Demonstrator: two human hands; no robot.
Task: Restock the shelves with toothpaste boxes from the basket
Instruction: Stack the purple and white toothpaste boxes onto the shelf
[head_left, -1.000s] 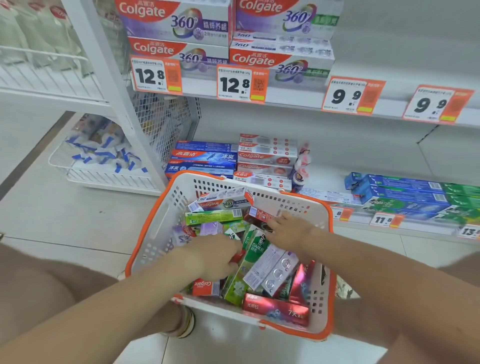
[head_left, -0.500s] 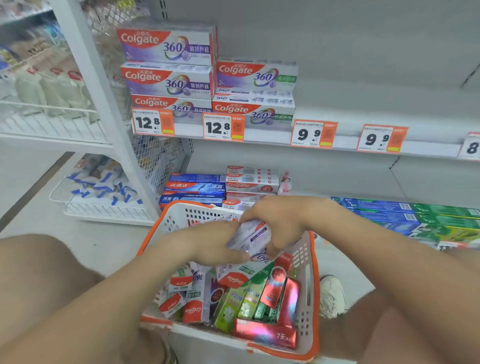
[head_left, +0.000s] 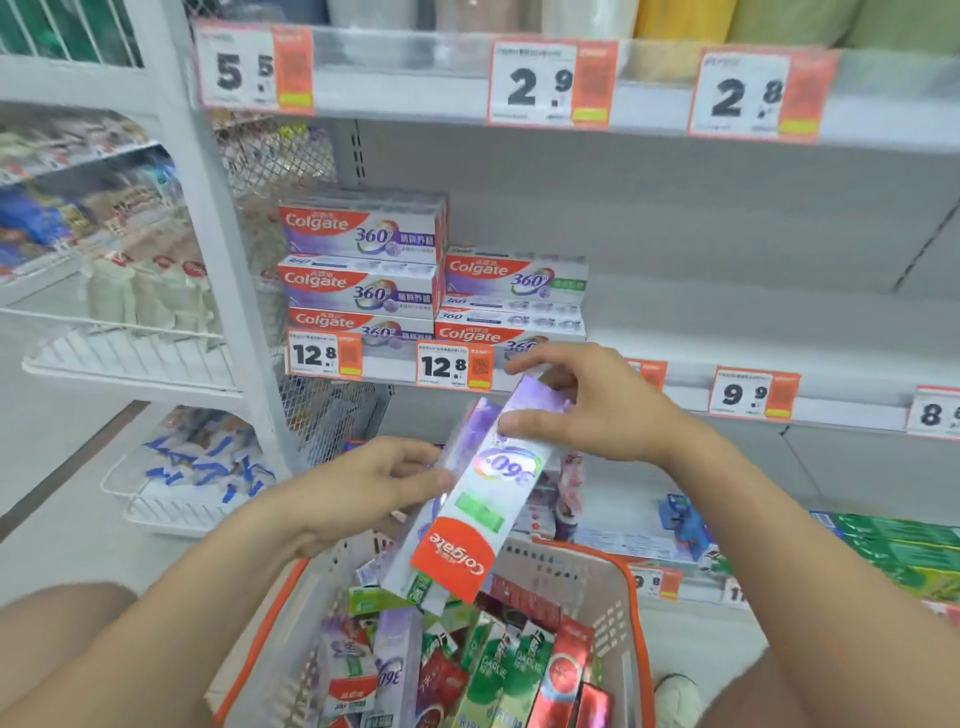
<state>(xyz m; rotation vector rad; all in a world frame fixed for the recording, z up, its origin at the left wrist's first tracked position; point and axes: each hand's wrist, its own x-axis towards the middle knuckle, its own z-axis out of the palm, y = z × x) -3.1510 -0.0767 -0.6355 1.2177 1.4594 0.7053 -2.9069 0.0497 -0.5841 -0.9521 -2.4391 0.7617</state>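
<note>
Both my hands hold a purple and white Colgate 360 toothpaste box (head_left: 485, 483) above the basket, tilted with its red end down and its print upside down. My left hand (head_left: 358, 486) grips its left side; my right hand (head_left: 587, 410) pinches its upper end. A second similar box seems to lie behind it. The white basket with an orange rim (head_left: 631, 613) sits below, full of several toothpaste boxes in green, red and purple. Matching Colgate 360 boxes (head_left: 363, 270) are stacked on the middle shelf (head_left: 727, 332), just beyond my hands.
Price tags 12.8 (head_left: 452, 366) and 9.9 (head_left: 753, 395) line the shelf edge. Bare shelf space extends right of the stacks. Green boxes (head_left: 904, 551) lie on the lower shelf at right. A wire rack of packets (head_left: 130, 322) stands at left. My knees flank the basket.
My hands have lifted the Colgate box out of the basket and up toward the middle shelf. My view has tilted upward, showing the higher shelf.
</note>
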